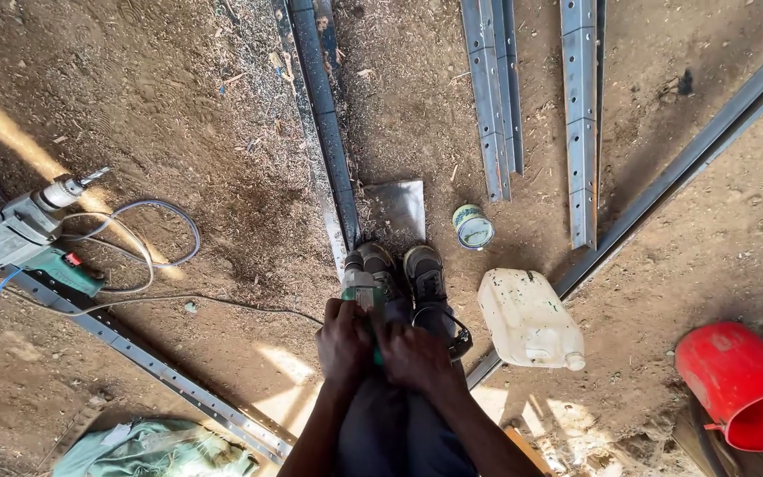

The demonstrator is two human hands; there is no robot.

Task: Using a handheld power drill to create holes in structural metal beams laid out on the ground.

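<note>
Both hands grip one green power tool (366,299) low in the view, at about 6 o'clock from frame centre. I read the left hand (343,340) as wrapped shut around the rear of the tool body, fingers curled over its left flank. I read the right hand (414,356) as likewise closed, clamped just beside the left hand and touching it. The tool's long axis runs along the 12-to-6 line; its grey head points to 12 o'clock, away from the body, and sits at the near end of a dark steel bar (326,124). That bar lies flat on the dirt and extends toward 12 o'clock. I cannot tell whether the head touches the bar. Two shoes (424,272) stand just at 3 o'clock of the tool head.

At 9 o'clock, an electric drill (24,231) rests on a perforated steel strip (161,371), chuck pointing to 2 o'clock. At 3 o'clock lie a small tin can (472,226) and a white jerrycan (527,320) on its side. At 4 o'clock sits a red bucket (739,382).
</note>
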